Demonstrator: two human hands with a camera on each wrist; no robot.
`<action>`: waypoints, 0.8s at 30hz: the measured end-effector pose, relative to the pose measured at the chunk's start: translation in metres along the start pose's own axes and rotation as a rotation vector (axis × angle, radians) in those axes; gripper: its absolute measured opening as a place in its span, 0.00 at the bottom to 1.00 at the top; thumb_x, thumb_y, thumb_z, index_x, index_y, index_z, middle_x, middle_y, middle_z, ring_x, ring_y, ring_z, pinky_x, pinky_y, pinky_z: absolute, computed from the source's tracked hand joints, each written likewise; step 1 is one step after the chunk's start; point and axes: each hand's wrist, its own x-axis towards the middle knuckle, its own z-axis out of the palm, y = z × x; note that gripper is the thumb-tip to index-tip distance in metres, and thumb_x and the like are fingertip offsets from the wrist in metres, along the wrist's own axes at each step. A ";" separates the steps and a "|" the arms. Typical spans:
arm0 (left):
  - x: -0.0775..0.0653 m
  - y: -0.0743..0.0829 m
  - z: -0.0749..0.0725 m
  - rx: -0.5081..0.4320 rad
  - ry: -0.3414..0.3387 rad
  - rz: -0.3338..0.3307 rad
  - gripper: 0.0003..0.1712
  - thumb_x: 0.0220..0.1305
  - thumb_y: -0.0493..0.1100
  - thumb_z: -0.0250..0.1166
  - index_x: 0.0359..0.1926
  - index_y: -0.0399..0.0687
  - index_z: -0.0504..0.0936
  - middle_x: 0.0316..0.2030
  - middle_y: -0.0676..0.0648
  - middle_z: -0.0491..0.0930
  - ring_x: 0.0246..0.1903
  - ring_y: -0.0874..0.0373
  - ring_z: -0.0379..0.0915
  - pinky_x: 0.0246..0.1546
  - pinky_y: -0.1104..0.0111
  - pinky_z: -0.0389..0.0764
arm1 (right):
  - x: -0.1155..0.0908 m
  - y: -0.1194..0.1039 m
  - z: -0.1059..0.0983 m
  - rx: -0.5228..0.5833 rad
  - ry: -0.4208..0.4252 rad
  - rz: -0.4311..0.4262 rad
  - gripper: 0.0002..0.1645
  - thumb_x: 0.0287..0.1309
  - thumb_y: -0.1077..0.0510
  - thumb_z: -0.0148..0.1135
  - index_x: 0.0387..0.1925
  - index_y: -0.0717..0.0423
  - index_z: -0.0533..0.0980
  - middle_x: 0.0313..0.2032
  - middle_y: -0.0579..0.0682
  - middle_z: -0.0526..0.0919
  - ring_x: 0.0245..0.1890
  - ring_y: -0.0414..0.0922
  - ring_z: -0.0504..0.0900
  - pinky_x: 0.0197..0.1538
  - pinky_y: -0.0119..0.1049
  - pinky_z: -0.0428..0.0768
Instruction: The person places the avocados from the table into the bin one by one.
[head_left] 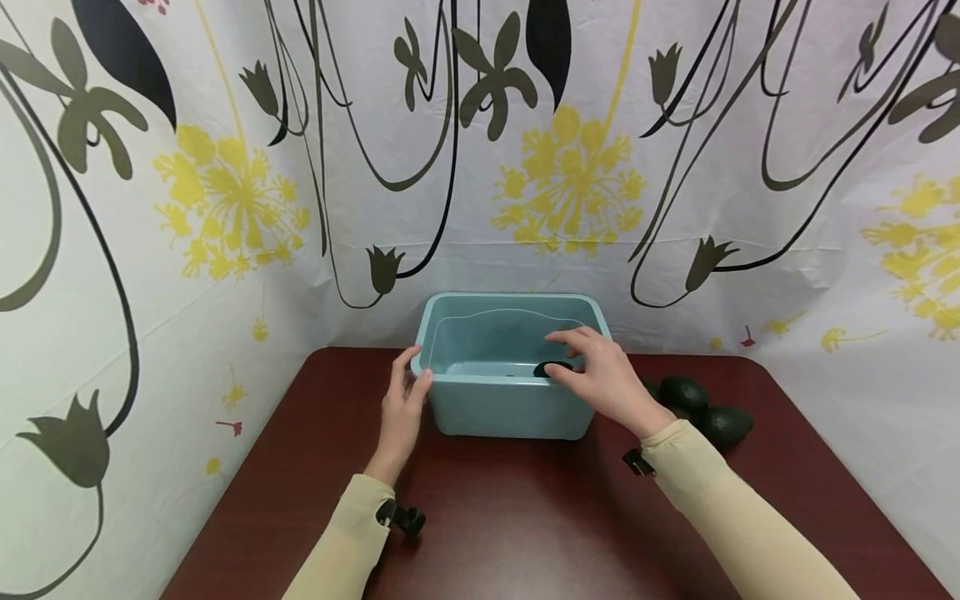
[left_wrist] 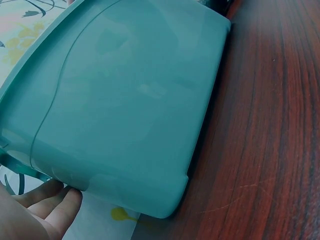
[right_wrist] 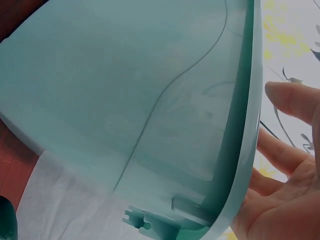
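Observation:
A light blue-green plastic bin [head_left: 510, 408] stands at the back of the table. My left hand [head_left: 401, 417] is at its front left corner, thumb by the front rim and fingers along the side. In the left wrist view, the fingertips [left_wrist: 75, 195] touch the wall of the bin [left_wrist: 125, 110]. My right hand [head_left: 600, 375] reaches over the right rim, its thumb and forefinger spread apart with nothing between them. Below them, inside the bin, lies a dark avocado [head_left: 551, 369], mostly hidden by the front wall and the hand.
Several dark green avocados [head_left: 723, 427] lie on the dark red wooden table [head_left: 510, 517] right of the bin, partly behind my right forearm. A white cloth [head_left: 465, 225] with a plant print hangs close behind the bin and along both sides.

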 end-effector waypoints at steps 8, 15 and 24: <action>0.001 0.000 0.002 -0.012 -0.010 -0.005 0.30 0.73 0.60 0.58 0.72 0.75 0.62 0.72 0.49 0.63 0.65 0.49 0.68 0.57 0.45 0.73 | -0.006 -0.001 -0.006 0.006 0.013 -0.019 0.24 0.64 0.44 0.68 0.60 0.38 0.77 0.54 0.41 0.77 0.47 0.42 0.80 0.43 0.44 0.83; -0.001 0.001 0.003 0.018 0.019 -0.017 0.29 0.71 0.65 0.58 0.70 0.80 0.64 0.69 0.50 0.66 0.60 0.51 0.71 0.55 0.46 0.76 | -0.013 -0.003 -0.009 0.005 0.022 -0.022 0.25 0.64 0.44 0.68 0.61 0.37 0.77 0.55 0.39 0.76 0.47 0.42 0.80 0.45 0.43 0.82; -0.001 0.001 0.002 0.022 0.019 -0.008 0.30 0.71 0.66 0.57 0.70 0.78 0.64 0.70 0.50 0.65 0.62 0.51 0.69 0.55 0.45 0.76 | -0.019 -0.005 -0.016 -0.040 0.047 -0.043 0.25 0.64 0.43 0.68 0.62 0.36 0.76 0.55 0.38 0.76 0.47 0.40 0.81 0.46 0.43 0.82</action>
